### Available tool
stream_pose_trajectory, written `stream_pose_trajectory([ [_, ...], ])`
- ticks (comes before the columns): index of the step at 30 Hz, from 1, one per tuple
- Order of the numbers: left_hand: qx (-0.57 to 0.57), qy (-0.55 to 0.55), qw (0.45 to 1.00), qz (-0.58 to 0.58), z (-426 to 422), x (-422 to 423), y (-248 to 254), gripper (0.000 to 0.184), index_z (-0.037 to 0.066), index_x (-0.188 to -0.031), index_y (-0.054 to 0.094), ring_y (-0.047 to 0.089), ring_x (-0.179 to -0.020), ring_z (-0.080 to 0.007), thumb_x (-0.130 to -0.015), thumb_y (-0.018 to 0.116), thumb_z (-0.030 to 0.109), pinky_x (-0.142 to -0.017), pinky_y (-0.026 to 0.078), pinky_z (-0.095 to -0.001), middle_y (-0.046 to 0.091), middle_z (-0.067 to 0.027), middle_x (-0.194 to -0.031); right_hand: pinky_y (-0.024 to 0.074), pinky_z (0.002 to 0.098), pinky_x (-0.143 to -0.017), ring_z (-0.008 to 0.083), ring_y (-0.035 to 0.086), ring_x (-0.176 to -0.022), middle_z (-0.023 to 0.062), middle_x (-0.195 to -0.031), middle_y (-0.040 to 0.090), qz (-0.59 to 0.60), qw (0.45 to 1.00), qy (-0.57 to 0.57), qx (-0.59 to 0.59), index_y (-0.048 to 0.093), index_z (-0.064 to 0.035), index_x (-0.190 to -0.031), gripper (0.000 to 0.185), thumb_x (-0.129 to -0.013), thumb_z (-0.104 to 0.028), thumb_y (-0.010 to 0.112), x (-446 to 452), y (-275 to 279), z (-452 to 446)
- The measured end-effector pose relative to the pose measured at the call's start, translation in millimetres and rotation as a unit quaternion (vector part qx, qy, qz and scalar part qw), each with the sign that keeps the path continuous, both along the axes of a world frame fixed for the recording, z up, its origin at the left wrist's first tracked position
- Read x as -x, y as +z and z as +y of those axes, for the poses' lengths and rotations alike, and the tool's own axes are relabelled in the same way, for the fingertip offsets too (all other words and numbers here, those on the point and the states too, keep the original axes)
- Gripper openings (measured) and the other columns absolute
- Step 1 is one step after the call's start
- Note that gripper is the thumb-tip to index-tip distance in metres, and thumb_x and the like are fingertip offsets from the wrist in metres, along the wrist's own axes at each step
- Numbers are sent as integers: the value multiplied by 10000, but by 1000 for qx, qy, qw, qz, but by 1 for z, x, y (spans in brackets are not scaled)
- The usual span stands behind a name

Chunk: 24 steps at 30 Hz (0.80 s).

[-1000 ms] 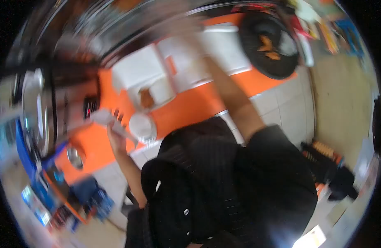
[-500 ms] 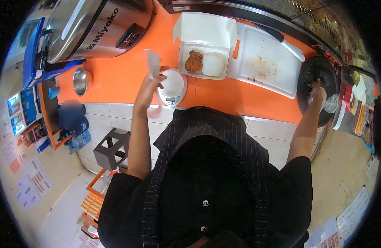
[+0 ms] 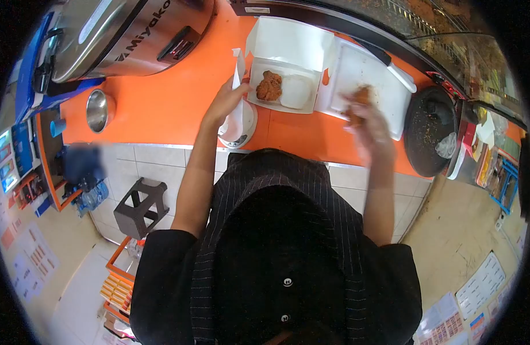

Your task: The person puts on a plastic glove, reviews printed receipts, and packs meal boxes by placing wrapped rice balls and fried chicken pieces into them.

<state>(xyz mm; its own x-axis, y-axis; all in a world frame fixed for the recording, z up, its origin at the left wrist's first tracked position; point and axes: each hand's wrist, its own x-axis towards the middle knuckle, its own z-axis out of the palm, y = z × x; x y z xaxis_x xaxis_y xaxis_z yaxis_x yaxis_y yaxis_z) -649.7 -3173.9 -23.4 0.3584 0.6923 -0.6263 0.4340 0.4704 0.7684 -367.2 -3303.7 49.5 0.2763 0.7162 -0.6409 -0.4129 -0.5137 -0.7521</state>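
My left hand [image 3: 223, 102] pinches a white paper sheet or sleeve [image 3: 236, 122], upright over the white kitchen scale [image 3: 250, 122] and partly hiding it. In my right hand [image 3: 374, 131], inside a clear plastic glove, is a piece of fried chicken [image 3: 360, 102], blurred by motion above the white cutting board [image 3: 394, 95]. Between my hands stands an open white takeaway box [image 3: 291, 37]. It contains another piece of fried chicken [image 3: 269, 86] on the left and a white mound, probably rice [image 3: 296, 92], on the right.
A black-handled knife with a white part [image 3: 402, 76] lies along the board's far edge. Right of it sits a round black dish [image 3: 417, 135] with crumbs. A large Miyako cooker [image 3: 133, 43] and a metal bowl [image 3: 98, 110] stand left. A glass case [image 3: 449, 43] borders the back.
My right hand has moved left from the black dish to over the cutting board, now with fried chicken in it. The left hand has shifted slightly right and up with the paper.
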Motion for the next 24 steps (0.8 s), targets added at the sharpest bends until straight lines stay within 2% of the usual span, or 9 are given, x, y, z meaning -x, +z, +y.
stream_pose_trajectory([
  [1,13,-3,1000,1,2,2,1,634,-27,-1330,375,527,-1047,-224,-787,547,254,-889,400,-331,542,-149,-1170,426,240,-613,88,498,-700,11,-858,550,82,996,-9,-22,548,-47,-1131,349,-809,-165,613,23,-7,10],
  [3,20,-2,1000,-7,3,5,-4,628,-23,-1331,374,526,-1052,-222,-791,550,245,-890,403,-328,547,-143,-1163,441,260,-587,101,523,-702,30,-857,570,114,992,45,-14,507,-41,-1137,378,-791,-132,632,49,-28,22],
  [7,-15,1,999,-46,2,8,-5,633,-6,-1344,362,519,-1073,-223,-794,559,238,-915,395,-335,545,-139,-1183,444,280,-555,125,540,-713,46,-822,561,81,994,57,49,470,-37,-1138,390,-795,-116,638,59,-71,39],
  [11,-10,-20,997,-70,4,11,-13,655,3,-1356,350,508,-1103,-230,-782,575,222,-957,370,-344,518,-146,-1242,458,301,-558,152,553,-727,66,-835,566,70,993,46,78,480,-34,-1103,352,-811,-148,639,72,-82,57],
  [14,-96,-12,990,-100,4,14,-11,668,3,-1358,352,491,-1136,-234,-772,589,216,-980,352,-346,500,-149,-1269,478,312,-597,171,562,-743,73,-857,569,55,993,46,97,491,-25,-1113,370,-818,-189,642,71,-70,68],
  [15,-76,-8,991,-106,5,15,-16,657,0,-1348,366,491,-1141,-236,-766,588,209,-985,351,-344,506,-154,-1259,486,315,-616,177,564,-750,76,-868,571,52,992,47,107,493,-22,-1124,384,-819,-202,643,69,-65,69],
  [18,-17,-3,995,-96,13,22,-9,642,-5,-1330,392,483,-1159,-237,-754,592,197,-1002,341,-339,519,-161,-1237,486,315,-683,193,562,-751,80,-870,564,-244,960,104,93,507,0,-1152,444,-815,-253,645,65,-64,58],
  [21,-34,-4,993,-117,12,25,-15,664,0,-1356,353,486,-1134,-240,-777,575,238,-978,353,-351,511,-159,-1236,472,323,-749,199,575,-816,108,-915,578,-393,898,162,116,514,1,-1177,501,-793,-296,640,61,-72,50],
  [24,18,5,995,-101,14,27,-16,650,-10,-1334,383,487,-1152,-254,-760,596,208,-992,351,-352,513,-175,-1238,448,344,-806,217,564,-915,131,-986,572,-411,891,157,107,546,-15,-1146,487,-775,-319,624,72,-58,49],
])
